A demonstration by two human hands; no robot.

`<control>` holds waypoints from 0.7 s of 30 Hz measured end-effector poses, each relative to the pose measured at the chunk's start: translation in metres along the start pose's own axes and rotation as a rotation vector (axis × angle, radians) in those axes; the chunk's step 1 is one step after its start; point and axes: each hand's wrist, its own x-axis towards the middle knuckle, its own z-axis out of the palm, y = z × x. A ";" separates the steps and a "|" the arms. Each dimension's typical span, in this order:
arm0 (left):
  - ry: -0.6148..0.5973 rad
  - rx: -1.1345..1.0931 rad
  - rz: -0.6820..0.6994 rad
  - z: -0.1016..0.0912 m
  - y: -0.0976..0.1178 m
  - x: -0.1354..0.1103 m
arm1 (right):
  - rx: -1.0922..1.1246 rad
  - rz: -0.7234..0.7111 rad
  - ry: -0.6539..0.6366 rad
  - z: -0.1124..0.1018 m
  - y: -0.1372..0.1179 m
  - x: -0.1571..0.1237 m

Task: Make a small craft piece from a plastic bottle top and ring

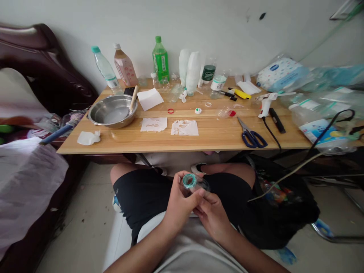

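Over my lap, a clear plastic bottle piece [202, 184] with a teal ring around its neck is held in both hands, the neck facing up and left. My left hand [182, 199] wraps its left side, with the thumb across the front. On the right and below, my right hand [212, 214] closes its fingers on the lower part. Some of the fingers and the underside of the piece are hidden. Straight ahead on the wooden table [127, 141] lie two torn sheets of white paper, the left sheet [154, 124] and the right sheet [184, 127].
A steel basin [112, 113] with a brush [133, 99] stands left. Bottles line the wall, including a green bottle [160, 60]. Scissors [251, 137], a white glue gun [265, 106] and a yellow cutter [241, 93] lie right. A black bag [273, 223] sits beside my leg.
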 end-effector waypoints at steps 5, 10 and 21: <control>-0.111 0.070 0.011 -0.010 -0.002 0.003 | 0.111 0.070 -0.011 0.009 -0.008 -0.008; -0.119 0.044 0.028 -0.006 -0.007 0.002 | 0.268 0.109 -0.066 0.010 -0.008 -0.012; -0.132 -0.032 -0.063 0.004 -0.009 -0.004 | 0.290 0.092 -0.095 0.008 -0.003 -0.009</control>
